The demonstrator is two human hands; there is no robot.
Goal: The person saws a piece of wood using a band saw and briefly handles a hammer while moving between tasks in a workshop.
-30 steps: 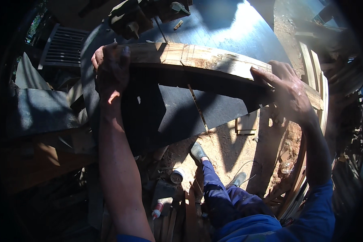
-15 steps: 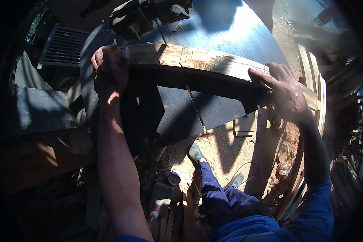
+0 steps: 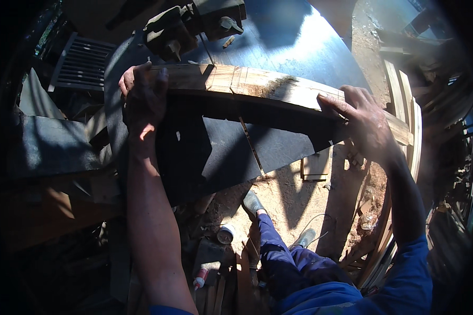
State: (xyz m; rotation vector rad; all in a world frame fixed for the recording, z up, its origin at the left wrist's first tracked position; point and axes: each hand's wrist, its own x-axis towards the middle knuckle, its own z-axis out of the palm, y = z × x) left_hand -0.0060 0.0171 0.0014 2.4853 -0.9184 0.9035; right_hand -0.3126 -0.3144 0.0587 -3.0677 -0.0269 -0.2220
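A long wooden beam [image 3: 252, 82] lies crosswise over a dark, smooth machine table [image 3: 284, 140], with pencil-like lines and a dark patch on its pale face. Around its left end my left hand [image 3: 143, 94] is closed, fingers over the far side. My right hand [image 3: 363, 116] grips the beam farther right, thumb along its top and fingers partly hidden behind. A thin dark strip, seemingly a saw blade [image 3: 207, 50], meets the beam's far edge between my hands, just below a blocky guide with wing-shaped knobs [image 3: 172, 39]. A narrow slot [image 3: 252, 144] runs from under the beam to the table's near edge.
A small wood chip [image 3: 228, 42] lies on the table beyond the beam. Long boards [image 3: 404, 100] are stacked at the right. A slatted grey panel [image 3: 81, 62] stands at the left. Below are a round tin [image 3: 226, 234], a red-and-white bottle [image 3: 200, 278] and a board piece [image 3: 315, 165].
The whole view has shifted slightly, so most things appear a little lower and to the left. Both hands keep their grip, and the beam sits in nearly the same place on the table.
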